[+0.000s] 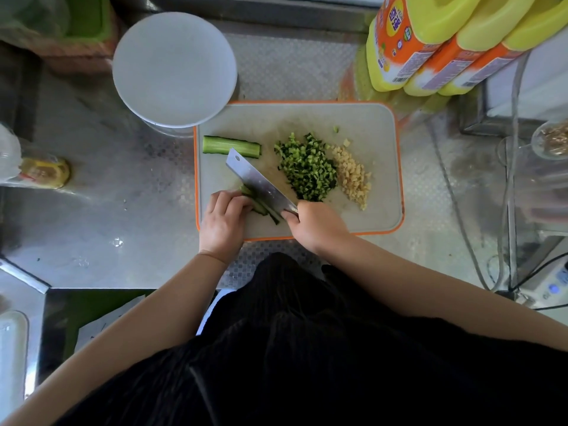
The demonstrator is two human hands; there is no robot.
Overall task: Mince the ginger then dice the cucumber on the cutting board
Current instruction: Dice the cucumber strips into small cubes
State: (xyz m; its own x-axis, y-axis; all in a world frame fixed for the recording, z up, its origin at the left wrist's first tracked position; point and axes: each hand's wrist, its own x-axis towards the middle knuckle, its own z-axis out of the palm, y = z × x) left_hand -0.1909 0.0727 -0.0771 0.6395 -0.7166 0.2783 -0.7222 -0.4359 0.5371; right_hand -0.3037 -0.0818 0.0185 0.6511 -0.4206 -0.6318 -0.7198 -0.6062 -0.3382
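An orange-rimmed cutting board [381,124] lies on the steel counter. A pile of diced cucumber [307,169] sits in its middle, with minced ginger [353,176] just to its right. A long cucumber piece [229,145] lies at the board's upper left. My left hand [224,221] presses down on a bundle of cucumber strips [261,206] near the front edge. My right hand [316,226] grips the handle of a cleaver [258,179], whose blade rests across the strips, beside my left fingers.
A white round plate [173,67] overlaps the board's far left corner. Yellow and orange bottles [430,44] stand at the back right. A small jar [46,173] lies at the left. Cables [504,210] and glassware crowd the right side.
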